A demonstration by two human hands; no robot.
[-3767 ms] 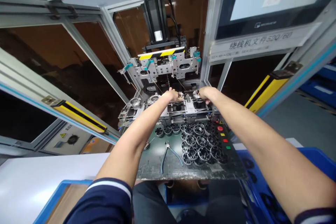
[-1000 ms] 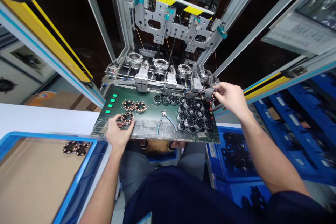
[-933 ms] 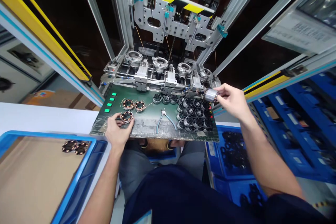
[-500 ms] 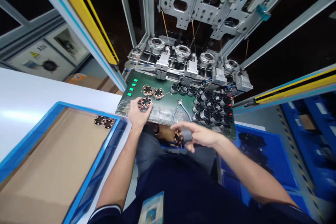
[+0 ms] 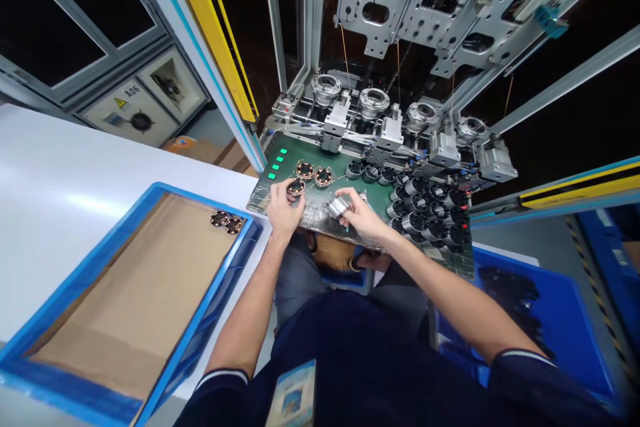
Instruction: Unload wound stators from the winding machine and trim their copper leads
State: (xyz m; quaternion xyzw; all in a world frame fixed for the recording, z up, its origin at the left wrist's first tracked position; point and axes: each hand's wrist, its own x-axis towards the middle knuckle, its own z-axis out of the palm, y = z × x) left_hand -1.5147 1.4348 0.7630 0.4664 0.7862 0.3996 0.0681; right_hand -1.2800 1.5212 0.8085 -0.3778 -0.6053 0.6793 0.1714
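My left hand (image 5: 283,209) rests on the green work plate (image 5: 320,208), fingers closed round a copper-wound stator (image 5: 295,186). Two more wound stators (image 5: 314,173) lie just beyond it. My right hand (image 5: 359,213) is over the middle of the plate and pinches a silver ring-shaped stator part (image 5: 338,205). Several unwound black and silver stator cores (image 5: 429,209) stand packed together on the plate's right side. Behind the plate, the winding machine's row of round fixtures (image 5: 373,101) has copper wires running down to it.
A blue crate (image 5: 125,293) lined with cardboard sits at my left on a white table (image 5: 65,180), with two wound stators (image 5: 226,220) in its far corner. Another blue bin (image 5: 525,307) with black parts is low at the right. Yellow light-curtain bars (image 5: 220,47) flank the machine opening.
My right hand brought the silver part from the right end of the machine down past my lap to the middle of the plate. My left hand stayed on its stator. The view swung left.
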